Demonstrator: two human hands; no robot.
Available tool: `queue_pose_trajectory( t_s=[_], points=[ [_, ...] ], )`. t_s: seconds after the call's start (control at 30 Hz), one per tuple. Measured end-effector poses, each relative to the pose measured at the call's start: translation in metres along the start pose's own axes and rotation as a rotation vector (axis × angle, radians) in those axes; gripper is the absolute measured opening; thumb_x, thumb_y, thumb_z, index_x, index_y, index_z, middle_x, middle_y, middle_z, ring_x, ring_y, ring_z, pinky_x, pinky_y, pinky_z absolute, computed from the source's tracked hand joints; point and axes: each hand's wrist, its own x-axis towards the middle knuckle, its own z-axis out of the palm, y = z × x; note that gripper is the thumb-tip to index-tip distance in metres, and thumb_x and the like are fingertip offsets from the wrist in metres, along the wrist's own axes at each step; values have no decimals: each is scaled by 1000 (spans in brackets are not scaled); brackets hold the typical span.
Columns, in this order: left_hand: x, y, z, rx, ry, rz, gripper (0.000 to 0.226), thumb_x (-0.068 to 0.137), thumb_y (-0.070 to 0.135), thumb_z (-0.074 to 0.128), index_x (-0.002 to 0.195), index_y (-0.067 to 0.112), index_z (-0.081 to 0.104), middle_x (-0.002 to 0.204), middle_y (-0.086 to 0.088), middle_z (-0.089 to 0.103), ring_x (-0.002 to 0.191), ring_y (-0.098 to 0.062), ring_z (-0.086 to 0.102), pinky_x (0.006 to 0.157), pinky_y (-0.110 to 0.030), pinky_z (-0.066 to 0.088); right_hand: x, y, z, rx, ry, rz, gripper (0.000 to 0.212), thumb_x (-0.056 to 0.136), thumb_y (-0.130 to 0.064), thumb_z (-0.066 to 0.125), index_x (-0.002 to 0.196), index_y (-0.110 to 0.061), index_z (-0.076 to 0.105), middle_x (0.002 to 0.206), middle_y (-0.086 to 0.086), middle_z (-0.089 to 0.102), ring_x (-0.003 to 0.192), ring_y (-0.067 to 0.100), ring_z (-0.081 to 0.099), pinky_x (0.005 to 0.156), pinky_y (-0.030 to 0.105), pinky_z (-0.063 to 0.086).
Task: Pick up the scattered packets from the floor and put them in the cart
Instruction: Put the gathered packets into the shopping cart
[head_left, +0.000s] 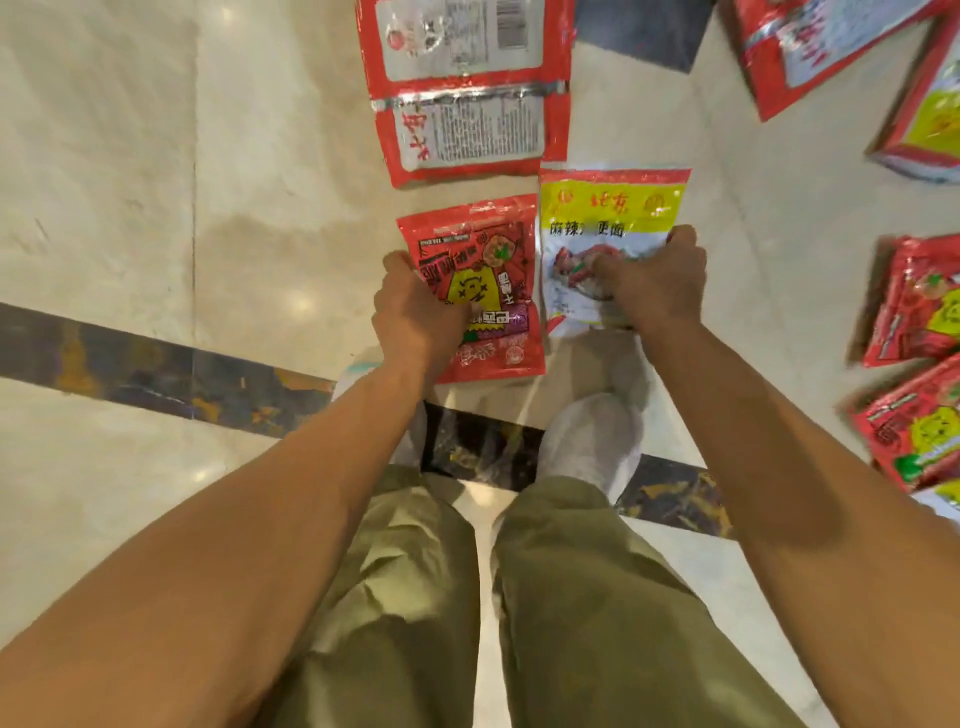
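As the person (415, 597) stoops, the left grip (415, 306) clutches a red packet (467, 234); the right grip (657, 280) clutches the yellow-topped packet (608, 202) just beside it.

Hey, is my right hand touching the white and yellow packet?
Touching. The head view shows the right hand gripping the white and yellow packet, fingers curled onto its lower half.

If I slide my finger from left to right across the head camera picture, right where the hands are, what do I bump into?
left hand → red packet it grips → white and yellow packet → right hand gripping that one → far-right packet, red too
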Motion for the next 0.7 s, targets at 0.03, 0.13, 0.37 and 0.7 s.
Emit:
queue_pose_trajectory(
  t_s=[0.03, 0.13, 0.37, 0.7],
  points=[
    [1, 4, -3, 1, -35, 7, 54, 72, 27, 92, 115, 19, 60, 112, -5, 73, 102, -29, 71, 85, -46, 59, -4, 0, -1, 37, -29, -1, 68, 76, -43, 87, 121, -7, 51, 118, 10, 56, 104, 27, 58, 81, 32, 45],
    [-2, 17, -16, 9, -108, 28, 36, 79, 20, 88, 110, 18, 72, 112, -7, 77, 101, -30, 72, 87, -43, 59, -22, -1, -9, 151, -86, 12, 56, 83, -28, 85, 120, -6, 50, 95, -2, 59, 83, 19, 59, 56, 15, 41],
    [-68, 62, -96, -188, -186, 27, 60, 75, 26, 87, 129, 28, 61, 121, 6, 74, 108, -20, 72, 96, -46, 58, -96, -36, -82, 373, -107, -53, 56, 80, -21, 88, 124, -17, 53, 105, -10, 69, 97, 14, 70, 82, 33, 59],
    [-232, 248, -306, -479, -295, 103, 39, 96, -1, 66, 132, 14, 61, 118, -5, 77, 104, -27, 75, 88, -45, 62, -249, -191, -334, 674, -177, -130, 38, 97, 11, 56, 127, -9, 44, 83, 1, 64, 57, 1, 69, 51, 17, 52]
  ],
)
